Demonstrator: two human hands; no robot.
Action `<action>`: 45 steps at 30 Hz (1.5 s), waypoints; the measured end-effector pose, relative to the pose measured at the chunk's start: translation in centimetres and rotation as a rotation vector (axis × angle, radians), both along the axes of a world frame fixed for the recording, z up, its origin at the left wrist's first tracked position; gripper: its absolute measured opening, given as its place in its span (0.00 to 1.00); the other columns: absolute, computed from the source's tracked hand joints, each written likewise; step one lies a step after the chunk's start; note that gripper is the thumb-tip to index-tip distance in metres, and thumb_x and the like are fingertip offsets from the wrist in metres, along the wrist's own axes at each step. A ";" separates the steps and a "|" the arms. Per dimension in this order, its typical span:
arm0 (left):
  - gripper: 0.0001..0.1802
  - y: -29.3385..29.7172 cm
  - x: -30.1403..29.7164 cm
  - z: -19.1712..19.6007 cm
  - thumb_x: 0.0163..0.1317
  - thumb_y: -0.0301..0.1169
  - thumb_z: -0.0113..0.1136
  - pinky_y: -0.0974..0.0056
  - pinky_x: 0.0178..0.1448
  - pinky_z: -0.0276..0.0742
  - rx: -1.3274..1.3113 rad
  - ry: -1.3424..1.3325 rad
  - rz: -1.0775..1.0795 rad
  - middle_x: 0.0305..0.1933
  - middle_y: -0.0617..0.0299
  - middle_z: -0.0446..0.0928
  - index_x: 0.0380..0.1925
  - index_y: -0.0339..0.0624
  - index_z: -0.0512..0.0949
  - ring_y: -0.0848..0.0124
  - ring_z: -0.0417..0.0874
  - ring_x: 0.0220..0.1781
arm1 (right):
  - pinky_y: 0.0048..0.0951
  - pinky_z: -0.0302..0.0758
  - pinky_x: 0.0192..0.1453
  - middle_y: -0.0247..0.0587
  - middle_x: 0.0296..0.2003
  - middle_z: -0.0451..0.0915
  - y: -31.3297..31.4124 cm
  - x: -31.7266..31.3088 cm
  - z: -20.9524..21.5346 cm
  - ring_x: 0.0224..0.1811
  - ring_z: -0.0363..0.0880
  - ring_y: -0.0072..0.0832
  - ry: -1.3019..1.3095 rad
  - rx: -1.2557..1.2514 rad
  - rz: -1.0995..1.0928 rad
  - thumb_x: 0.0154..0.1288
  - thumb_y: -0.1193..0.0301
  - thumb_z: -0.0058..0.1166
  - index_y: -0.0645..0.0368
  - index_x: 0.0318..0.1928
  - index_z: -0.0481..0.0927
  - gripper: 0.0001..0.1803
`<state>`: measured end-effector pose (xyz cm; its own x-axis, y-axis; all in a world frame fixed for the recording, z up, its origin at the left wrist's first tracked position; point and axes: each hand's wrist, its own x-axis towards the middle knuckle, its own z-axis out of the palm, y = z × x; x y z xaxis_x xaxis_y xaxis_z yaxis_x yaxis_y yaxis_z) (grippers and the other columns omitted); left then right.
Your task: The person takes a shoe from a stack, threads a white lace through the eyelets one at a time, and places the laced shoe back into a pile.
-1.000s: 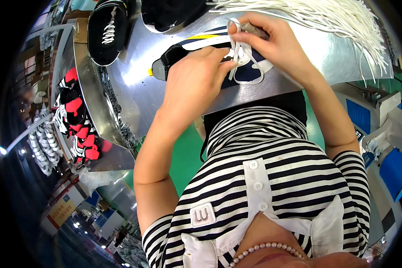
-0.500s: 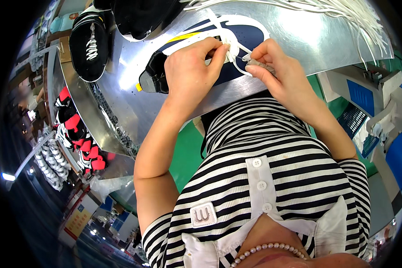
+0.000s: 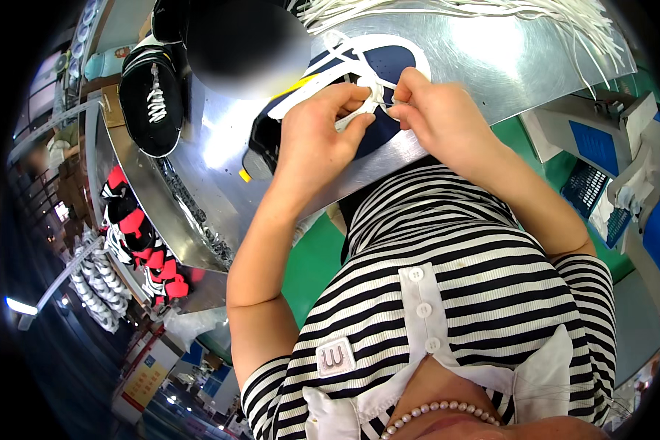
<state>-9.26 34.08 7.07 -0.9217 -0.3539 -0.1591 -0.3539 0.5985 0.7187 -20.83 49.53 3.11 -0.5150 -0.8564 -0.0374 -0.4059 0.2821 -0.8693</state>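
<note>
a navy shoe (image 3: 389, 70) with a white sole lies on its side on the metal table (image 3: 491, 66), close to the table's near edge, and a white lace (image 3: 359, 110) is drawn across its upper. the left hand (image 3: 315, 139) rests on the middle of the shoe, its thumb and forefinger pressed together on the lace, the other fingers curled over the dark upper. the right hand (image 3: 440, 117) sits just beside it, touching it at the fingertips, and likewise pinches the lace between thumb and forefinger, so that both hands meet over the same short stretch of lace. a yellow strip (image 3: 293, 88) shows along the shoe behind the left hand, and the shoe's dark toe end (image 3: 260, 150) points to the table's left edge. farther back, along the table's far edge, a loose bundle of white laces (image 3: 491, 11) spreads out toward the far right corner. at the table's far left corner a black shoe with white lacing (image 3: 152, 99) stands just off the sheet, with another dark shoe (image 3: 170, 18) behind it. below the table's left edge, red and black shoes (image 3: 136, 235) are heaped together, and a row of white and black shoes (image 3: 95, 290) lies beyond them. the person's striped shirt (image 3: 455, 279) fills the near part of the view.
</note>
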 end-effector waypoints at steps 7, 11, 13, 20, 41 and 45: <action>0.14 1.1 0.7 -0.8 0.55 0.19 0.63 0.66 0.46 0.79 -0.194 0.172 -0.060 0.37 0.53 0.84 0.44 0.34 0.80 0.65 0.86 0.38 | 0.45 0.74 0.34 0.52 0.26 0.81 -2.8 2.3 1.2 0.30 0.81 0.51 0.105 0.230 -0.077 0.69 0.69 0.51 0.63 0.47 0.65 0.14; 0.13 1.1 1.6 0.0 0.54 0.19 0.64 0.62 0.36 0.76 -0.418 0.268 -0.146 0.29 0.55 0.80 0.41 0.36 0.81 0.61 0.81 0.29 | 0.45 0.75 0.35 0.55 0.34 0.81 -0.2 1.4 0.6 0.31 0.80 0.55 0.098 -0.065 0.003 0.69 0.65 0.53 0.58 0.46 0.69 0.13; 0.12 0.8 3.1 0.6 0.53 0.19 0.64 0.61 0.32 0.74 -0.526 0.324 -0.145 0.26 0.56 0.78 0.39 0.37 0.81 0.61 0.79 0.25 | 0.27 0.72 0.29 0.38 0.32 0.81 2.8 -0.9 3.2 0.27 0.80 0.23 -0.033 0.111 0.080 0.64 0.69 0.61 0.59 0.41 0.75 0.11; 0.11 0.6 4.2 0.0 0.55 0.30 0.63 0.59 0.36 0.76 -0.506 0.351 -0.093 0.30 0.59 0.79 0.39 0.40 0.80 0.60 0.81 0.30 | 0.24 0.72 0.50 0.36 0.42 0.78 0.0 -4.4 1.3 0.46 0.75 0.22 -0.512 -0.089 -0.095 0.61 0.64 0.66 0.56 0.50 0.72 0.22; 0.08 -3.6 1.7 -0.4 0.61 0.29 0.64 0.73 0.42 0.72 0.404 0.113 0.220 0.34 0.66 0.83 0.36 0.35 0.84 0.80 0.77 0.35 | 0.17 0.63 0.28 0.28 0.28 0.73 -2.8 -2.7 0.2 0.27 0.67 0.13 -0.375 -0.135 -0.171 0.61 0.62 0.67 0.59 0.47 0.72 0.22; 0.07 -4.0 2.5 -0.9 0.60 0.28 0.64 0.71 0.37 0.72 -0.014 0.134 0.206 0.31 0.64 0.82 0.35 0.37 0.84 0.78 0.76 0.30 | 0.17 0.62 0.27 0.28 0.28 0.73 -2.6 -2.4 0.4 0.27 0.66 0.13 -0.411 -0.165 -0.180 0.60 0.62 0.68 0.59 0.47 0.72 0.22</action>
<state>-6.74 30.07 6.21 -0.8422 -0.5381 -0.0337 -0.3714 0.5337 0.7597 -23.18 46.95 3.52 -0.6270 -0.7664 -0.1397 0.0235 0.1606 -0.9867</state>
